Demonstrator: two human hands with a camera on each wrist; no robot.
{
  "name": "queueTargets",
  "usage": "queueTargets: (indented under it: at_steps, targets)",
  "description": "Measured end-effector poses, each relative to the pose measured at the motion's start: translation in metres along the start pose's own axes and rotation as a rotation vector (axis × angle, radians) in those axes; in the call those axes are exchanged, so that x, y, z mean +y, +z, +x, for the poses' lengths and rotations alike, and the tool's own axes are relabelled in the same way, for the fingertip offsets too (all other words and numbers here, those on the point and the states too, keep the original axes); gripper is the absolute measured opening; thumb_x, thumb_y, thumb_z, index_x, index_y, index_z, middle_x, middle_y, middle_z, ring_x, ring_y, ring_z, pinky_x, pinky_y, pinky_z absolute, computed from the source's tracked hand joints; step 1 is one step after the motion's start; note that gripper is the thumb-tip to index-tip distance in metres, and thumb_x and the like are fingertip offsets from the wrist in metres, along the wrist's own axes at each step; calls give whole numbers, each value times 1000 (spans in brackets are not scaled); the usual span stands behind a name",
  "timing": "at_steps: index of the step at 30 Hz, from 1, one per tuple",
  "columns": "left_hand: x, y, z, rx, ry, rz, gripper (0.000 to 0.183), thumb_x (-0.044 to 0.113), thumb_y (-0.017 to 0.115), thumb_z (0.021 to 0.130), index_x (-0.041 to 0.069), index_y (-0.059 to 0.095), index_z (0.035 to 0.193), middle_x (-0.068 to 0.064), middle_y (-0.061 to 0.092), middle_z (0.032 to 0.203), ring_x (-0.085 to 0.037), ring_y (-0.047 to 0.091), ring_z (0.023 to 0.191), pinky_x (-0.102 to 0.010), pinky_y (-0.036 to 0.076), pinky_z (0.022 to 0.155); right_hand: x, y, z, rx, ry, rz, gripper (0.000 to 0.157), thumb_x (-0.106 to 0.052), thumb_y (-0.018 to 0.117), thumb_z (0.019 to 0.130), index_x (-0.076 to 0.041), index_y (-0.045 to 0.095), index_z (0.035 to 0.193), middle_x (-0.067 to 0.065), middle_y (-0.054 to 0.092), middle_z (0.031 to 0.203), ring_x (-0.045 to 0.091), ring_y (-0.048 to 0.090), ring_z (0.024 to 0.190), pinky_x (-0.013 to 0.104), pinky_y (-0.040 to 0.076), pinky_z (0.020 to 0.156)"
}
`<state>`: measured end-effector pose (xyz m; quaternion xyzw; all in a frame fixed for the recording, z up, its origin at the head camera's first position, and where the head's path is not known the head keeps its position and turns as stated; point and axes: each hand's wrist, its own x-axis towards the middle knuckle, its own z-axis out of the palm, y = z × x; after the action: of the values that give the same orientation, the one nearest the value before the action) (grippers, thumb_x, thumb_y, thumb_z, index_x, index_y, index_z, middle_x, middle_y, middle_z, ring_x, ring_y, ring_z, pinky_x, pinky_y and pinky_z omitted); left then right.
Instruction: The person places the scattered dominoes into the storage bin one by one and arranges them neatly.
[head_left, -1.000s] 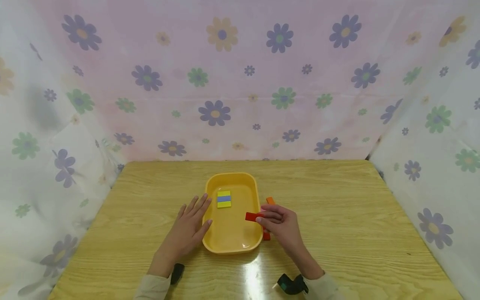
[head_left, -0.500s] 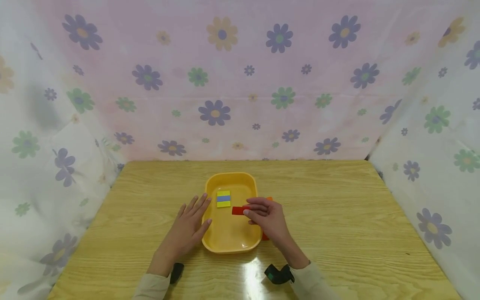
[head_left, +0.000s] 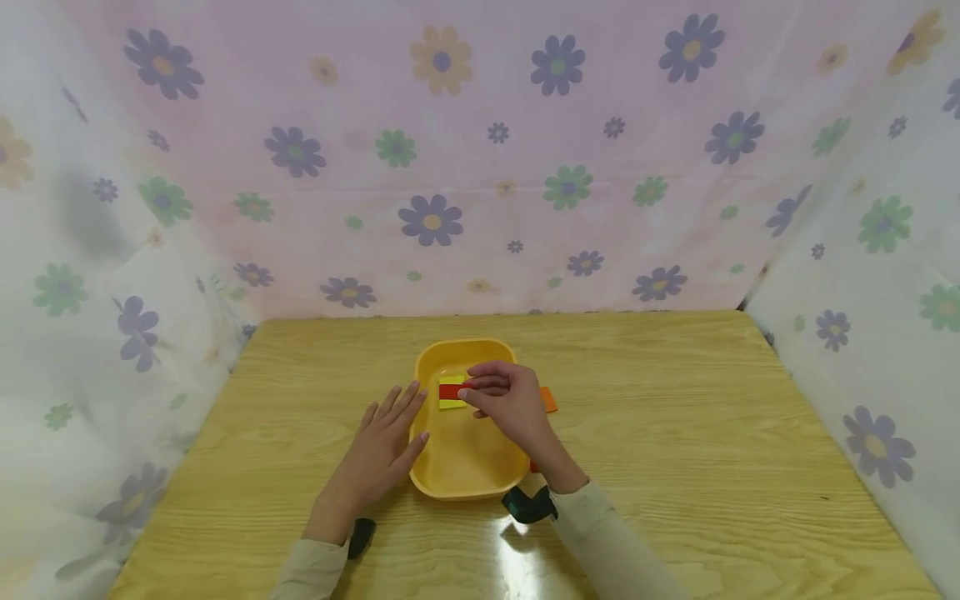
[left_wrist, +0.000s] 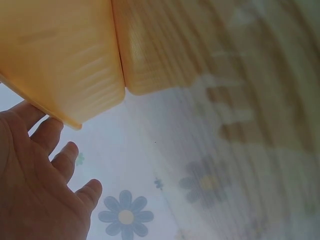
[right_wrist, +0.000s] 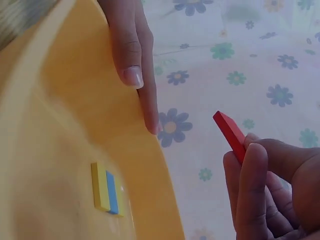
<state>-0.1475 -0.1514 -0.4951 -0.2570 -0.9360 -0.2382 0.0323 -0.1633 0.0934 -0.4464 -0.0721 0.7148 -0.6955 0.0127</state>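
My right hand [head_left: 513,408] pinches a flat red block [head_left: 448,392] between thumb and fingers, over the yellow tray [head_left: 467,495]. In the right wrist view the red block [right_wrist: 231,134] points up and away from the fingertips, above the tray floor. Two yellow blocks [right_wrist: 101,187] lie in the tray with a blue block [right_wrist: 112,192] between them, side by side; from the head view the red block covers the blue one. My left hand [head_left: 367,462] rests its spread, straight fingers on the tray's left rim, as the left wrist view also shows.
Just right of the tray, an orange block [head_left: 550,400] lies on the wooden table [head_left: 675,450]. A red piece [head_left: 534,467] shows beside the tray under my right wrist. A flowered curtain [head_left: 480,167] encloses the back and sides.
My right hand has carried the red block left and away from me, from the tray's right rim to over the yellow and blue blocks. The left hand stays at the rim.
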Motion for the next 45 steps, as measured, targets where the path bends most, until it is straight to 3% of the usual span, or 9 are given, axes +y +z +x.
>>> queueTargets:
  at_steps: [7,13,21,27,36,45]
  targets:
    - [-1,0,-1,0,-11,-16,62,38,52,106,12,36,159,-3,25,169,-37,20,155,-67,14,121,-4,11,17,1,100,-99,33,-6,77,90,1,71,122,18,74,101,27,75,78,44,63,71]
    - [-1,1,-1,10,1,-14,62,39,51,106,11,36,159,-4,26,168,-37,21,155,-67,15,120,0,18,29,-43,191,-209,38,-1,78,87,10,66,121,19,74,92,43,73,80,49,63,73]
    - [2,2,1,17,5,9,61,35,55,105,11,37,159,-4,27,168,-37,22,155,-67,17,120,13,24,38,-65,282,-459,47,-1,84,77,12,65,119,14,74,74,24,70,60,29,58,58]
    - [2,2,1,3,-3,21,62,37,53,106,11,35,159,-4,26,168,-36,20,155,-66,16,121,23,24,41,-44,317,-625,49,-6,89,72,9,66,113,18,70,99,21,62,72,32,58,70]
    - [1,3,3,5,9,20,62,36,53,106,10,35,159,-6,26,168,-37,20,155,-66,16,121,33,23,43,-3,322,-639,51,-8,91,69,8,63,109,18,67,96,23,64,70,32,57,67]
    - [1,1,1,-5,-10,18,63,38,52,106,13,33,161,-4,24,169,-36,20,155,-66,16,121,36,27,44,18,292,-656,54,-8,92,69,10,64,111,23,68,107,32,67,88,42,58,85]
